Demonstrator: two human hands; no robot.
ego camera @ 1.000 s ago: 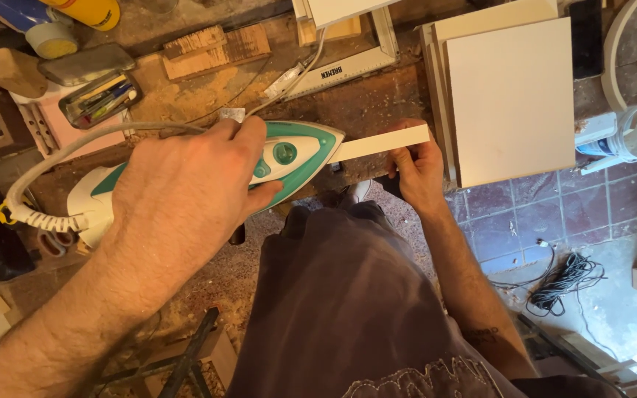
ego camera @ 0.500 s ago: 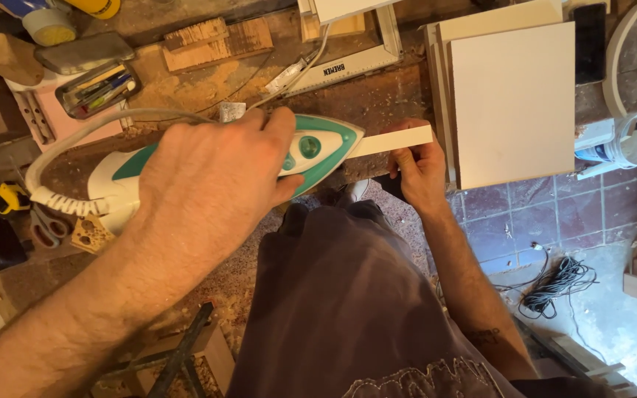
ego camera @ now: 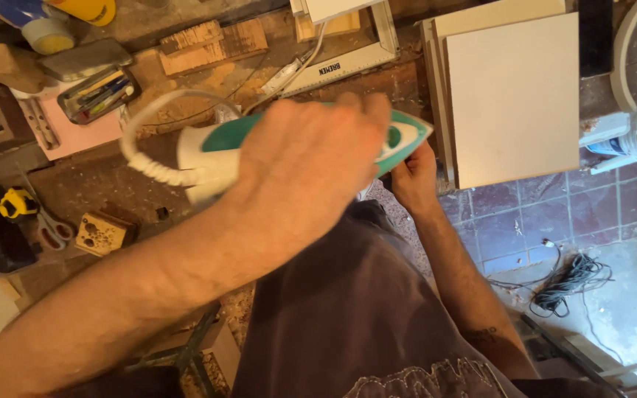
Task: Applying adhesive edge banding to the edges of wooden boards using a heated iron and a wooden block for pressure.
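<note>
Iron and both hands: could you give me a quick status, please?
Left hand gripping the green-and-white iron. Right hand steadying beneath its tip. White panels stacked just beyond.

The plastic clothes iron [ego camera: 215,144] is teal-green and white with a white coiled cord [ego camera: 149,166]; the flat square boards [ego camera: 514,96] are cream; the floor tiles [ego camera: 540,214] are purplish-red.
</note>
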